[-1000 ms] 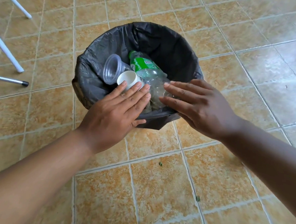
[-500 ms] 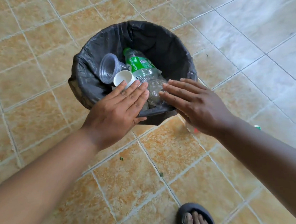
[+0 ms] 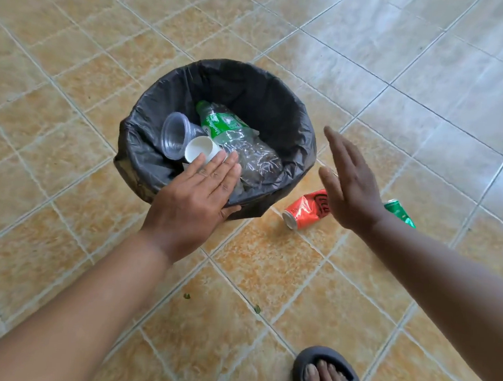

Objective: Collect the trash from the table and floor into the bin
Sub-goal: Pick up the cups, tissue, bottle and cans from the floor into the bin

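A round bin lined with a black bag (image 3: 280,103) stands on the tiled floor. Inside lie a crushed clear bottle with a green label (image 3: 233,135), a clear plastic cup (image 3: 175,136) and a white cup (image 3: 199,152). My left hand (image 3: 196,198) hovers flat over the bin's near rim, fingers together, holding nothing. My right hand (image 3: 349,182) is open and empty to the right of the bin, above a crushed red can (image 3: 304,210) on the floor. A green can (image 3: 400,212) lies just beyond, partly hidden by my right wrist.
My foot in a dark grey slide sandal (image 3: 327,371) stands at the bottom right. Two small green scraps (image 3: 257,309) lie on the tiles near me. Beige tiled floor surrounds the bin on all sides.
My right hand has swung away from the bin to the right, uncovering the red and green cans. The view has turned right; my left hand stays over the rim.
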